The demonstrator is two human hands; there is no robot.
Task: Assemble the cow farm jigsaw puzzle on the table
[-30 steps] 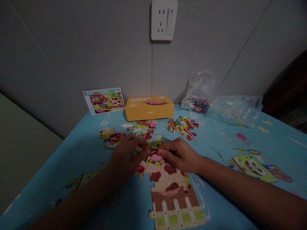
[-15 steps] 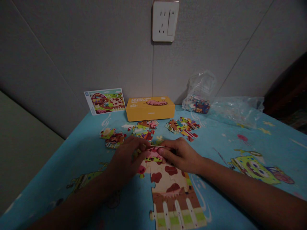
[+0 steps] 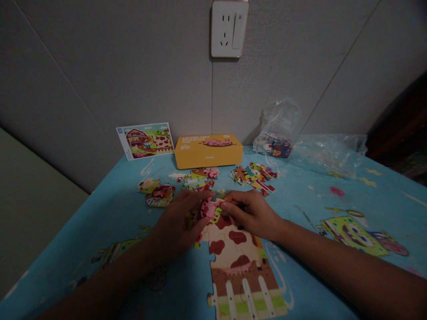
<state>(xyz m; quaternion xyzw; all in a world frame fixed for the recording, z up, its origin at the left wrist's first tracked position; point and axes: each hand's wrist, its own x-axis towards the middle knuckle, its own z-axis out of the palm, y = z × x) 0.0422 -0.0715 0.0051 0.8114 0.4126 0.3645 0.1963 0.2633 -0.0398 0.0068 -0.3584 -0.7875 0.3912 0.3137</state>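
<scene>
A pink and green puzzle piece (image 3: 211,210) is held up between both hands, its printed face turned toward me. My left hand (image 3: 183,214) grips its left side between thumb and fingers. At its right edge, my right hand (image 3: 248,211) pinches it with thumb and forefinger. Beneath and in front lies a joined strip of puzzle (image 3: 238,262), showing a brown-spotted cow above a white fence. Its far end is partly covered by the hands and the held piece.
Loose puzzle pieces lie in heaps at left (image 3: 160,194), in the middle (image 3: 200,175) and at right (image 3: 255,173). Behind them stand a yellow box (image 3: 209,155) and a picture card (image 3: 148,141) against the wall. Clear plastic bags (image 3: 280,120) sit at the back right of the blue patterned tablecloth (image 3: 310,249).
Between my hands the puzzle piece has turned and tilted up, so more of its printed face shows. My left fingers have spread further around its left side. The joined strip has not moved.
</scene>
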